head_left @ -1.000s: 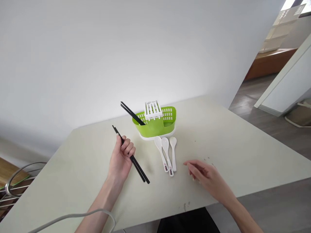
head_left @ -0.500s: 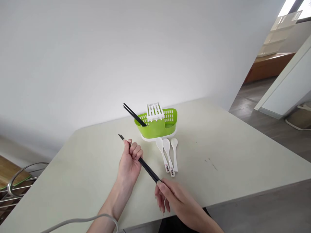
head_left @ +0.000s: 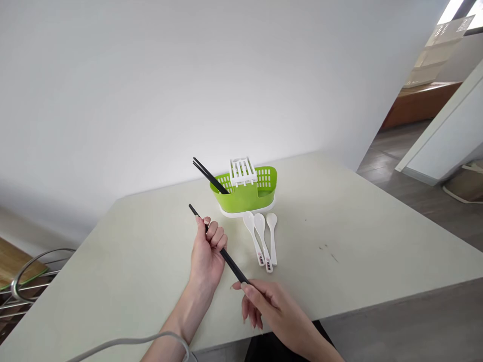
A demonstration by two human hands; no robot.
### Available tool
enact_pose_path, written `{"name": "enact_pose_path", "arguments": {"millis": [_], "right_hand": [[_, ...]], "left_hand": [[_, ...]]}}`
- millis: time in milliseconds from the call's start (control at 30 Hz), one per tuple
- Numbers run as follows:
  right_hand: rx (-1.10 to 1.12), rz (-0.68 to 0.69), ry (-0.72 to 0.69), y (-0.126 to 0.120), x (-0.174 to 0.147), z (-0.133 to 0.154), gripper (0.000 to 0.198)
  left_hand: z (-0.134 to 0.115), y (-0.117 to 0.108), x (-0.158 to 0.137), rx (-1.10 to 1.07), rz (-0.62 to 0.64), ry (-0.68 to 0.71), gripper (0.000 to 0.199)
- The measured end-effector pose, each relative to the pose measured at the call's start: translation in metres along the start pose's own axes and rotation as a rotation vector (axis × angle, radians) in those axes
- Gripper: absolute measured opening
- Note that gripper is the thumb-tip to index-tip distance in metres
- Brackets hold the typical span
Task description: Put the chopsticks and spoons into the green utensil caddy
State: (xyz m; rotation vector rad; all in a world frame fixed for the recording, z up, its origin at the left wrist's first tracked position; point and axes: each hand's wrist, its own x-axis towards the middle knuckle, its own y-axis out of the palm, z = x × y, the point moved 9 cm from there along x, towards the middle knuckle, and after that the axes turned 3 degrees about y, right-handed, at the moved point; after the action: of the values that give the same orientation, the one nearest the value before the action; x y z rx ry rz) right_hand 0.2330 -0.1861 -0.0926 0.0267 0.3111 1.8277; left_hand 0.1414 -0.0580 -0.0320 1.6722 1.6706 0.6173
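Left hand point(head_left: 206, 254), centre of frame, fist wrapped around the upper part of a pair of black chopsticks point(head_left: 222, 253); tips poke out above the knuckles toward upper left. Right hand point(head_left: 271, 306), lower centre, pinches the lower end of the same pair between thumb and forefinger, other fingers loose. Sticks held slanted, lifted off the pale table point(head_left: 358, 236).

Risk, as I judge it: the two sticks could slide out of line or one could slip free if either grip slackens, since each hand holds only one end.

Around: green cutlery caddy point(head_left: 245, 193) with white slotted insert point(head_left: 242, 171) just above the hands, second chopstick pair point(head_left: 209, 176) leaning out of its left compartment. Three white soup spoons point(head_left: 261, 237) lie side by side in front of the caddy, just right of the left hand. Wire rack point(head_left: 22, 281) at lower left edge. Grey cable point(head_left: 124, 344) along bottom, by the left forearm. Spoons and the leaning pair crowd the space near the caddy.
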Motion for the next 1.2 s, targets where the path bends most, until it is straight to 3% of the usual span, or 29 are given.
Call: {"name": "enact_pose_path", "arguments": {"millis": [167, 300, 367, 500, 600, 833, 1200], "right_hand": [[-0.033, -0.019, 0.013, -0.003, -0.001, 0.001, 0.064], [-0.1, -0.005, 0.035, -0.006, -0.005, 0.006, 0.062], [-0.097, 0.017, 0.039, -0.008, -0.008, 0.009, 0.061], [-0.053, 0.057, 0.042, -0.017, -0.011, 0.015, 0.059], [-0.052, 0.068, 0.039, -0.026, -0.012, 0.017, 0.059], [-0.065, 0.112, 0.038, -0.036, -0.015, 0.016, 0.057], [-0.081, 0.093, 0.059, -0.044, -0.016, 0.015, 0.056]], "left_hand": [[0.005, -0.003, 0.001, -0.043, -0.041, -0.023, 0.033], [0.004, -0.003, 0.001, 0.045, 0.001, -0.03, 0.033], [0.0, -0.007, 0.002, 0.176, 0.008, -0.01, 0.033], [-0.02, -0.022, 0.003, 0.64, -0.017, 0.08, 0.041], [-0.022, -0.029, 0.003, 0.809, 0.06, -0.015, 0.045], [-0.027, -0.029, -0.003, 0.791, 0.199, -0.093, 0.044], [-0.033, -0.029, -0.005, 0.812, 0.207, -0.038, 0.042]]}}
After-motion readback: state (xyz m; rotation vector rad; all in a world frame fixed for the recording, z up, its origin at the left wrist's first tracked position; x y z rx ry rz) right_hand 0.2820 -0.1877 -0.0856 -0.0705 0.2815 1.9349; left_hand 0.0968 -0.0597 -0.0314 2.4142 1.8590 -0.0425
